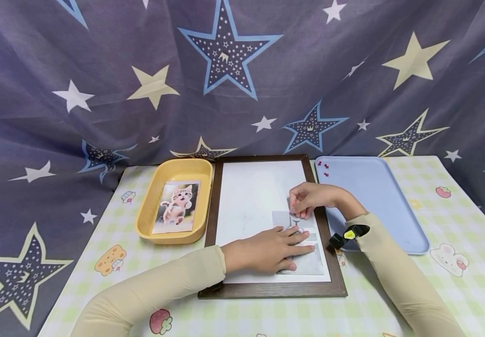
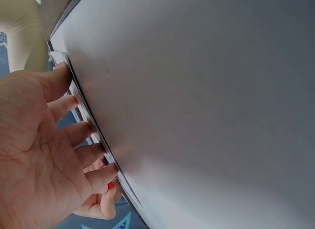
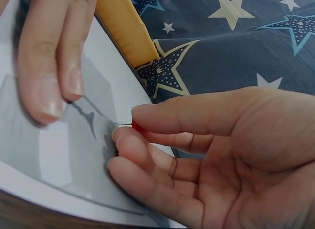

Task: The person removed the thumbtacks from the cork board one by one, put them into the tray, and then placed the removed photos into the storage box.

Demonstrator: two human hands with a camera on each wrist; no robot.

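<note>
My left hand (image 1: 273, 250) lies with fingers spread and straight, pressing a grey printed picture (image 1: 313, 266) onto the lower right of a white board (image 1: 244, 192) with a dark brown frame (image 1: 273, 290). My right hand (image 1: 311, 196) is at the picture's upper part. Between its thumb and finger it pinches a red push pin (image 3: 135, 124), whose thin metal needle points toward the picture in the right wrist view. A red bit of the pin also shows beyond the left fingers in the left wrist view. Both hands cover much of the print.
Left of the board stands a yellow basin (image 1: 145, 222) holding a kitten picture (image 1: 179, 206). To the right lies a blue tray (image 1: 377, 201) with several red push pins (image 1: 326, 166) in its far left corner. A star-patterned curtain (image 1: 242, 112) hangs behind the checked tablecloth (image 1: 170, 281).
</note>
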